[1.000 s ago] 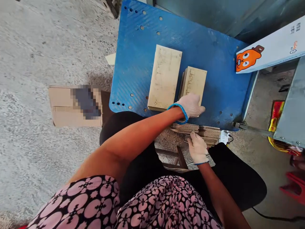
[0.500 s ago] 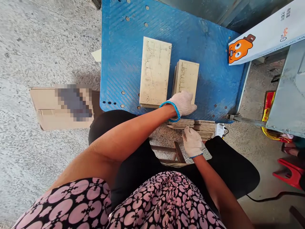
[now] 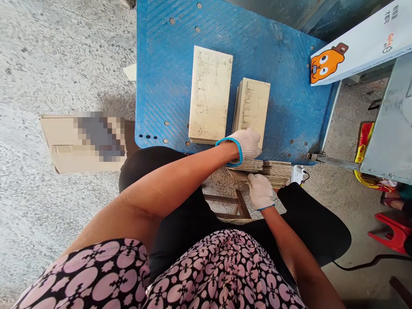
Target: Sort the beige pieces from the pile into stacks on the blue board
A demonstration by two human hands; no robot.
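Observation:
My left hand (image 3: 247,143), in a white knit glove with a blue cuff, lies over the near end of a narrow stack of thin cream boards (image 3: 254,101). Its fingers curl downward, and what they hold, if anything, is hidden. Lower down, my right hand (image 3: 260,192), gloved too, is closed on the edge of a thin board (image 3: 238,175) that juts at a slant from the stacked boards (image 3: 277,173) below the table edge. Left of the narrow stack lies a wider stack of cream boards (image 3: 210,94) with dark specks.
The blue table (image 3: 161,86) has holes in its surface. A white bag (image 3: 360,47) with an orange cartoon stands at the back right. Beside the low stacks sits a white power strip (image 3: 297,174). Flattened cardboard (image 3: 59,159) lies on the floor at left, a red stool (image 3: 391,234) at right.
My left hand's fingers have curled in and down at the narrow stack's near end. My right hand has moved slightly down and right, and a board now slants out from the low stack.

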